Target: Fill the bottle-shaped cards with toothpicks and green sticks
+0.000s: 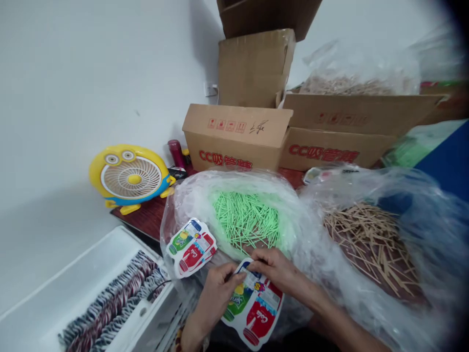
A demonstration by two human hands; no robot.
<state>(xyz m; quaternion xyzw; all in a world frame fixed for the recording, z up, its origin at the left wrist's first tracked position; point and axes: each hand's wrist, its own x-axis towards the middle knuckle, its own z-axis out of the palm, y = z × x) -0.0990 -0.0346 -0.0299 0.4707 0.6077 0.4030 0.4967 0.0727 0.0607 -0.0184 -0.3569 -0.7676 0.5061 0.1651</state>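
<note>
A printed card shaped like drink bottles [256,313], with green and red "Cola" artwork, is held up near the front of the table. My left hand [216,293] pinches its upper left edge between thumb and fingers. My right hand [274,269] grips the top edge, fingers closed on it. Just beyond lies an open plastic bag with a heap of thin green sticks [247,220]. More of the same printed cards [192,248] lie stacked on the plastic at the left.
A second plastic bag holds tan sticks [377,244] at the right. A white foam box [47,298] with striped bundles stands at lower left. Behind are a yellow cartoon fan [134,179], a dark red bottle [176,154] and cardboard boxes [238,134].
</note>
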